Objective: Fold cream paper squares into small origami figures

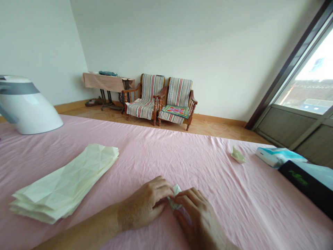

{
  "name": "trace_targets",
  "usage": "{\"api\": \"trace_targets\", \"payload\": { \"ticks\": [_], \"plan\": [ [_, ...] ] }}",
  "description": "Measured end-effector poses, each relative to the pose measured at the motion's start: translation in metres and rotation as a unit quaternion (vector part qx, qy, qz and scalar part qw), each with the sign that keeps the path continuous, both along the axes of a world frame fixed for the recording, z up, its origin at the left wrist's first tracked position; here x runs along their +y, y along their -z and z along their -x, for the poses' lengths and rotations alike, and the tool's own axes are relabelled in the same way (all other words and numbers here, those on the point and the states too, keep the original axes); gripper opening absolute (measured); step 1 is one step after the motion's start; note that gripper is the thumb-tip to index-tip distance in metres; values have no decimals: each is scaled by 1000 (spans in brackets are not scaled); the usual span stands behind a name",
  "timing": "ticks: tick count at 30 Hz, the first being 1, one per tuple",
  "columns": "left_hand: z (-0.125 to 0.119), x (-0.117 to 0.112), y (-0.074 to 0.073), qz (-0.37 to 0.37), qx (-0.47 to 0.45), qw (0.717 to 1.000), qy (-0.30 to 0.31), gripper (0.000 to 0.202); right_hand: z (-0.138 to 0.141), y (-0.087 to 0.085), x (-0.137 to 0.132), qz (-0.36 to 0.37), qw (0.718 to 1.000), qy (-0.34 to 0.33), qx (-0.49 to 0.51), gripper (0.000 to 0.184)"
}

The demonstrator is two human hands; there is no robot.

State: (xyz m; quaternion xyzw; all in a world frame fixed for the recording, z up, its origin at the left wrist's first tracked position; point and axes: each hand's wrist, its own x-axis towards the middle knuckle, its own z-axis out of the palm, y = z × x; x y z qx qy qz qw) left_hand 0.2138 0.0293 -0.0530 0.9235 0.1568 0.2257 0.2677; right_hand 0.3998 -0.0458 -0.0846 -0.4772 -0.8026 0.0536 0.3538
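Between my two hands is a small folded piece of pale green paper (176, 190), low over the pink cloth. My left hand (149, 201) grips its left side, fingers curled and pressed together. On the other side my right hand (199, 211) pinches the paper between thumb and fingers. Much of the folded paper is hidden behind the fingers. To the left lies a stack of creased pale green paper sheets (70, 178). A finished-looking folded paper boat (237, 155) sits apart, farther off to the right.
A pink tablecloth (156, 152) with wrinkles covers the surface. At the left stands a white and grey kettle (39, 109). On the right are a blue and white tissue pack (279, 155) and a black box (299, 180). Two wooden chairs (147, 93) stand beyond, by the wall.
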Motion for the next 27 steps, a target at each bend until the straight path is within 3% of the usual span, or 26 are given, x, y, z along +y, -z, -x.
{"api": "trace_targets", "payload": {
  "ticks": [13, 27],
  "plan": [
    [-1, 2, 3, -7, 5, 1000, -8, 14, 5, -4, 1, -101, 991, -32, -78, 23],
    [-3, 0, 1, 5, 12, 1000, -14, 14, 2, -4, 1, -61, 993, -44, -90, 21]
  ]
}}
